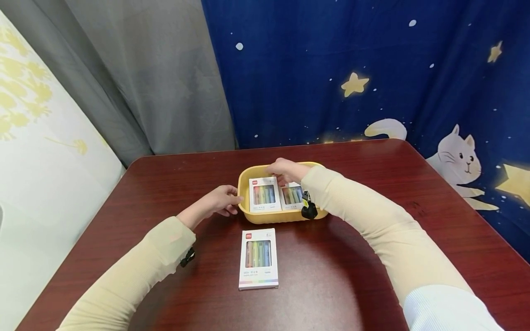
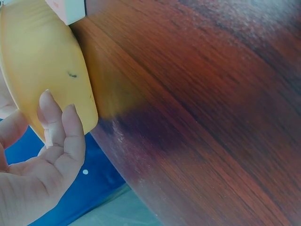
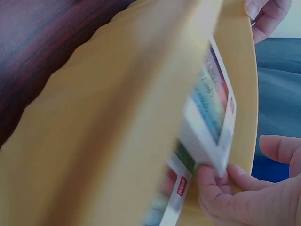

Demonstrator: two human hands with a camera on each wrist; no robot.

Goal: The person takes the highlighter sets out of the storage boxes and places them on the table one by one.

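A yellow plastic basket [image 1: 265, 218] sits on the table with two white boxes of highlighters inside, a left box [image 1: 265, 195] and a right box [image 1: 293, 196]. At the basket's left end, my left hand [image 1: 223, 200] holds the rim, thumb over the edge and fingers against the outer wall. My right hand [image 1: 287, 170] reaches in over the far side. In the right wrist view its fingertips [image 3: 209, 181] grip the upper corner of the left box, whose end stands higher than the right box. My right sleeve partly hides the right box.
A third box of highlighters [image 1: 258, 259] lies flat on the dark red wooden table [image 1: 190, 294], in front of the basket. Grey and blue curtains [image 1: 314, 69] hang behind the table's far edge. A white patterned panel [image 1: 45, 151] stands along the left side.
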